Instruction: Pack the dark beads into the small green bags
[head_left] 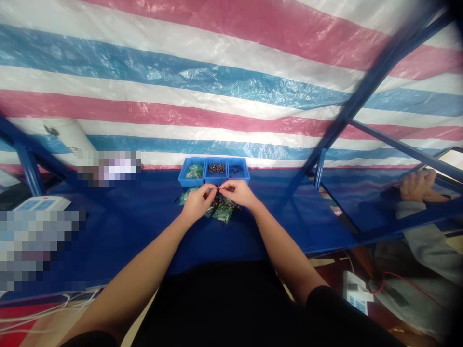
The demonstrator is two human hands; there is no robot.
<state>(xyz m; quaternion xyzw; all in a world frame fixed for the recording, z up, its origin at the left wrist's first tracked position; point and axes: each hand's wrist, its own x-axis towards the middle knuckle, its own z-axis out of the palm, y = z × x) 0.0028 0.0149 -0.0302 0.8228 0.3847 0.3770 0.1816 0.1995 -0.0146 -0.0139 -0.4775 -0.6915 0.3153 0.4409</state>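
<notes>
My left hand [197, 201] and my right hand [239, 193] meet over the blue table, fingertips pinched together. Between them is a small dark piece [218, 189], too small to name and mostly covered by the fingers. Just below the hands lies a pile of small green plastic packets [223, 212] with dark and brass-coloured bits among them. Behind the hands stand three joined blue bins. Green packets [194, 171] fill the left one, small brass-and-black parts [217, 168] the middle one, and thin dark pieces [237, 169] the right one.
A white power strip [43, 203] lies at the left, near blurred-out patches. A white roll [70, 137] leans at the back left. Blue frame bars [320, 168] rise at the right; beyond them a co-worker's hands [415, 185] show. Striped sheeting [217, 106] hangs behind the table.
</notes>
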